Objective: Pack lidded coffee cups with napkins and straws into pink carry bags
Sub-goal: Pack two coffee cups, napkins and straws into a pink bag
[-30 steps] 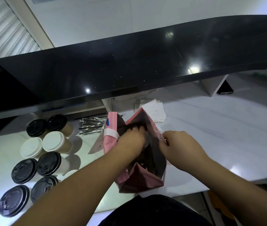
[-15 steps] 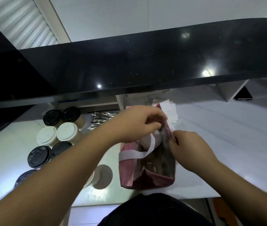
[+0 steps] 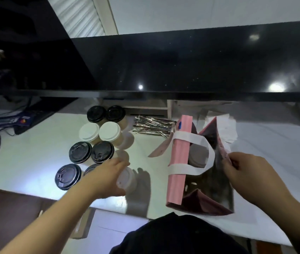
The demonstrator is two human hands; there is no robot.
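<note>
While the right hand (image 3: pixel 246 173) is pinching the open pink paper carry bag's (image 3: pixel 177 162) rim, left hand (image 3: pixel 107 177) fingers are wrapping a white-lidded paper cup (image 3: pixel 126 177), near the table's (image 3: pixel 35 158) front edge.

A white table (image 3: pixel 35 162) is seen across the lower frame, overhung by a glossy black shelf (image 3: pixel 182 66) on which ceiling lights are reflected. A pale wall (image 3: pixel 200 13) is seen above.

Left hand (image 3: pixel 107 178) reaches forward, fingers (image 3: pixel 121 165) curled, palm down, near the desk's front edge. Right hand (image 3: pixel 250 173) pinching, thumb against fingers, forearm extended.
</note>
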